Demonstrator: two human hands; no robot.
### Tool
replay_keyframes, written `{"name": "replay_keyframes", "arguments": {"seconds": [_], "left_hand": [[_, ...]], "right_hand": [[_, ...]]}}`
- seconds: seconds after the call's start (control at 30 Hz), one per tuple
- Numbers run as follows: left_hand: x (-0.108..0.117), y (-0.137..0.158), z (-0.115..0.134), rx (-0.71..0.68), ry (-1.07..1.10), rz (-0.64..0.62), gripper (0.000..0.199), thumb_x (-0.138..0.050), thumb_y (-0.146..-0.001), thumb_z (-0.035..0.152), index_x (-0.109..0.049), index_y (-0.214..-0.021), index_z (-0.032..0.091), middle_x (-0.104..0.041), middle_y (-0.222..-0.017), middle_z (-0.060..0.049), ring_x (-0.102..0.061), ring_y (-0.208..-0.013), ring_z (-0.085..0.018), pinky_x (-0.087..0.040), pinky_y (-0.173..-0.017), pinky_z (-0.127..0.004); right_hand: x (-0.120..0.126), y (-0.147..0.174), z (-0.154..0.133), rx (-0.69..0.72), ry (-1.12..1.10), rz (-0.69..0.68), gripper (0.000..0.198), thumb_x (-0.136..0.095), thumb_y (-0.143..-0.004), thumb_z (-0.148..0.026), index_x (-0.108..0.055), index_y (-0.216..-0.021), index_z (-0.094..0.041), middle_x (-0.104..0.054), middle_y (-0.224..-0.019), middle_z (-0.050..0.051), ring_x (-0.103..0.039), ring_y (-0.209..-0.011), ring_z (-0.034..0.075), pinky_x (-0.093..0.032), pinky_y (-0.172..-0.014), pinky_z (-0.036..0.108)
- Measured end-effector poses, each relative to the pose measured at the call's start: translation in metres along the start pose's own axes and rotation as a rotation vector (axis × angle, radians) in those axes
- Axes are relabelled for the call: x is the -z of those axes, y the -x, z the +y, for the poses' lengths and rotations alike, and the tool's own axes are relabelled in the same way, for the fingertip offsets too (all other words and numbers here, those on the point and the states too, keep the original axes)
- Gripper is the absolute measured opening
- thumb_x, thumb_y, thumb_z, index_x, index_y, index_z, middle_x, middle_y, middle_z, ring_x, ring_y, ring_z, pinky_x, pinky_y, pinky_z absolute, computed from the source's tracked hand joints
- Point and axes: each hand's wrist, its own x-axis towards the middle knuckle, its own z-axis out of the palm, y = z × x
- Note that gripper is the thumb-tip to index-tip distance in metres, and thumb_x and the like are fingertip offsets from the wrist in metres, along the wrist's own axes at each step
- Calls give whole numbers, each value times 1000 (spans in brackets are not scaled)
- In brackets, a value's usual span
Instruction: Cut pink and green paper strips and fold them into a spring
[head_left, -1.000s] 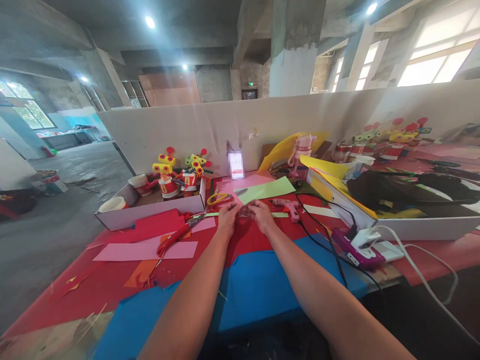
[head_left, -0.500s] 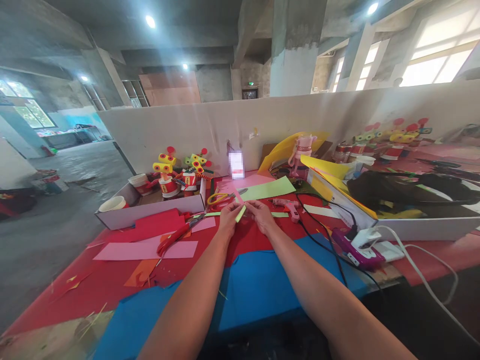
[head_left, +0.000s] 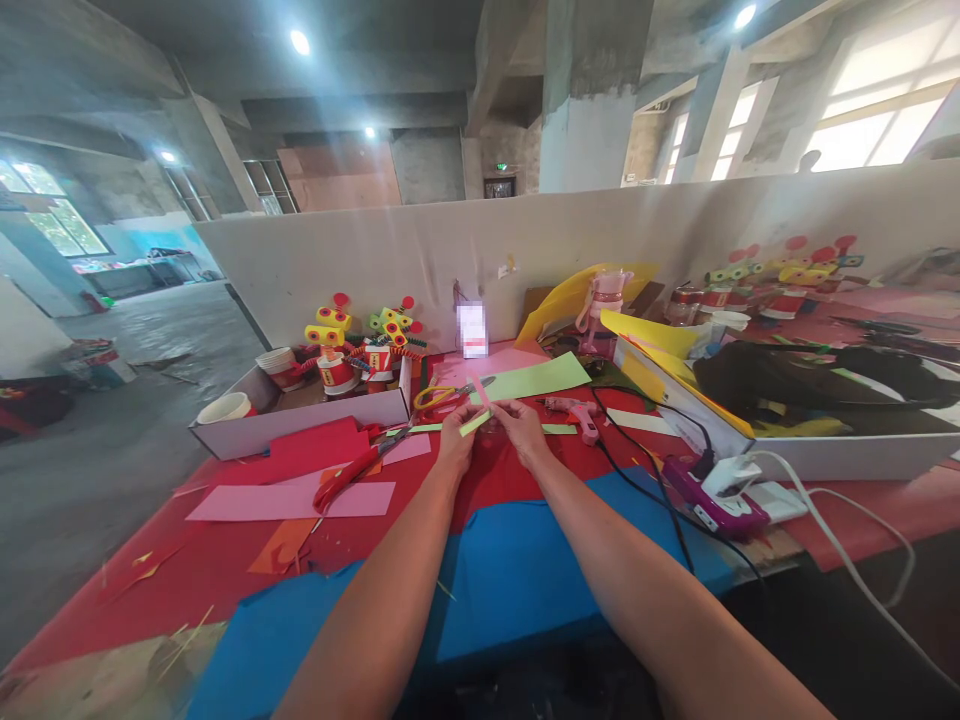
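Observation:
My left hand (head_left: 454, 440) and my right hand (head_left: 521, 432) meet at the middle of the table, fingers pinched on narrow paper strips. A light green paper strip (head_left: 474, 423) slants across between them, its near end by my left fingers. A pink paper strip (head_left: 480, 391) sticks up away from me at an angle and crosses the green one. Where the strips meet is partly hidden by my fingertips. Just beyond lie yellow-handled scissors (head_left: 435, 398) and a wide light green sheet (head_left: 536, 377). Right of my right hand rests a pink glue gun (head_left: 585, 416).
Red-handled scissors (head_left: 349, 478) lie on a pink paper strip (head_left: 262, 500) at left. Behind, a box (head_left: 300, 419) holds paper cups and cup figures. To the right are a purple power strip (head_left: 712, 500) with cables and a large white box (head_left: 847, 458). Blue cloth (head_left: 517, 570) covers the near edge.
The green strip has turned from steep to flatter, its near end swinging left over my left fingers. The pink strip has shifted slightly. My arms stay in place.

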Motion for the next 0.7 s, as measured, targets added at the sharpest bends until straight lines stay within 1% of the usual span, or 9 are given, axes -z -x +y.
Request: {"name": "replay_keyframes", "arguments": {"seconds": [0.1,0.2,0.27,0.3,0.37,0.47,0.6,0.7], "left_hand": [[-3,2,2,8,11,6,31,-83,-55,31,-67,-76,15,-66,-63,0,-57,-53,-12,-43,-52,-25],[-6,4,5,27,28,-59,36,-83,-54,27,-68,-84,16,-69,-70,-2,-61,-60,-15,-46,-58,-26],[-8,6,6,28,33,-95,41,-84,-55,29,-67,-90,16,-70,-74,-3,-63,-65,-16,-48,-64,-28],[-8,6,6,22,29,-92,42,-84,-56,30,-67,-91,16,-70,-75,-3,-64,-67,-16,-48,-66,-29],[-7,6,6,-1,10,-37,39,-84,-57,34,-66,-86,16,-70,-74,-2,-64,-67,-16,-48,-67,-29],[-4,5,4,-21,-9,43,33,-84,-58,36,-65,-76,16,-67,-67,-1,-61,-61,-14,-47,-63,-27],[-2,3,2,-8,16,54,33,-85,-55,35,-64,-73,16,-65,-61,1,-59,-56,-13,-46,-59,-26],[-2,2,2,-4,23,66,33,-85,-54,34,-64,-73,16,-64,-60,1,-58,-55,-13,-45,-57,-25]], "right_hand": [[1,-2,1,16,17,22,33,-79,-54,-47,-68,-71,-21,-65,-56,-2,-59,-52,16,-54,-60,32],[3,-3,3,35,13,67,34,-78,-54,-48,-66,-71,-21,-64,-57,-3,-58,-51,15,-53,-58,31],[3,-4,3,34,7,88,35,-78,-55,-48,-65,-72,-21,-64,-58,-3,-59,-53,16,-54,-58,31],[3,-4,4,27,4,86,35,-78,-55,-48,-64,-72,-21,-65,-58,-2,-60,-54,16,-54,-59,31],[3,-4,5,12,5,59,37,-78,-55,-49,-64,-73,-21,-66,-61,-2,-62,-55,17,-54,-62,32],[2,-3,5,2,11,12,39,-80,-53,-49,-64,-74,-20,-67,-65,-2,-63,-57,17,-55,-66,33],[2,-2,1,-31,3,-11,42,-83,-48,-48,-64,-73,-20,-66,-63,-3,-61,-57,15,-55,-65,31],[2,-2,-2,-40,9,-43,41,-83,-47,-46,-65,-73,-20,-66,-62,-3,-61,-57,14,-55,-64,31]]}}
